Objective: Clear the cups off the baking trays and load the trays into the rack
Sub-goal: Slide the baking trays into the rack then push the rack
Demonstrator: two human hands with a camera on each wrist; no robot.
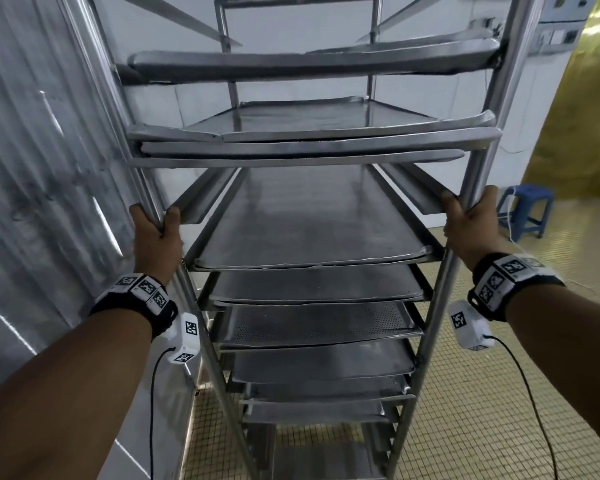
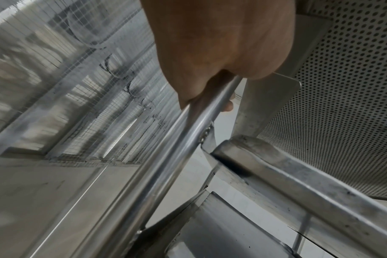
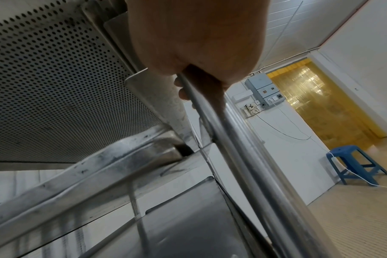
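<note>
You grip a tall rack (image 1: 478, 168) of polished round steel tube, bright and smooth, with weld beads showing rough at the joints. The flat grey metal baking trays (image 1: 309, 216) on its rails look dull and brushed, scuffed and speckled with dark marks along their rolled rims. One perforated metal tray (image 1: 312, 323) is matt, dotted with fine holes. To your left stands a glossy ribbed metal wall panel (image 1: 42, 168). The blue stool (image 1: 527, 209) looks like smooth plastic; the floor (image 1: 499, 393) is small matt tiles.
</note>
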